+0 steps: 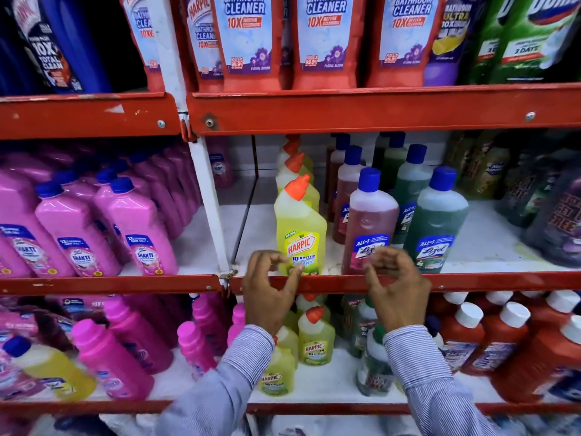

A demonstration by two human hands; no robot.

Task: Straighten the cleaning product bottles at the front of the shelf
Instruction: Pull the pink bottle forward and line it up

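On the middle shelf a yellow Harpic bottle (pixel 300 228) with an orange cap stands upright at the front edge. Beside it to the right stand a pink Lizol bottle (pixel 369 215) and a green Lizol bottle (pixel 437 218), both blue-capped and upright. My left hand (pixel 270 291) hovers in front of the red shelf lip (pixel 333 283), its fingers curled and apart, fingertips just left of the Harpic label. My right hand (pixel 396 287) is in front of the pink Lizol's base, fingers bent and spread, holding nothing. Both hands hide the bottles' lower edges.
More Harpic and Lizol bottles line up behind the front ones. Pink Shakti bottles (pixel 147 228) fill the left bay past a white upright (pixel 210 209). Red bathroom cleaner pouches (pixel 327 39) stand above. Dark bottles (pixel 553 212) crowd the right. Lower shelf holds mixed bottles.
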